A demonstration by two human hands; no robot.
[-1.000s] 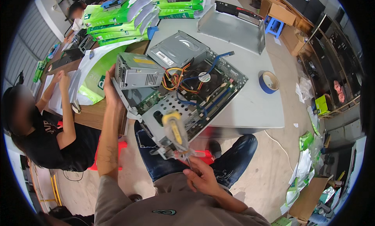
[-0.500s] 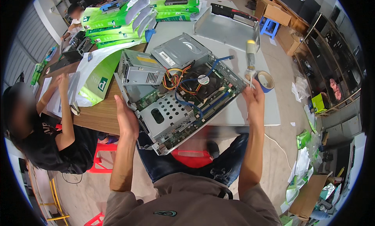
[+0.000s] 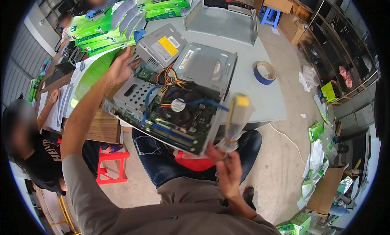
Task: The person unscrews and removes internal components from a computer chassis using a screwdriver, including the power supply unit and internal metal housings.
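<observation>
An opened desktop computer case (image 3: 134, 98) hangs tilted over my lap and the table's front edge. Inside it show a power supply (image 3: 164, 48), a silver drive (image 3: 205, 66), a black cooling fan (image 3: 178, 105), a blue cable (image 3: 147, 105) and a green circuit board. My left hand (image 3: 120, 67) grips the case's far left side, the fingertips partly hidden behind it. At the near right corner, my right hand (image 3: 228, 170) is closed around a screwdriver (image 3: 239, 118) with a yellow-ended, clear handle pointing up and away. Its fingers also meet the case corner.
On the grey table (image 3: 256, 105) lie a roll of tape (image 3: 265, 72) and a metal cover panel (image 3: 221, 26). Green paper packs (image 3: 101, 32) are stacked at the far left. A person (image 3: 30, 149) sits on the left handling papers. Shelves (image 3: 341, 48) stand right.
The case has turned clockwise and shifted left. My left hand moved up to its far side, while my right hand came down and nearer with the screwdriver.
</observation>
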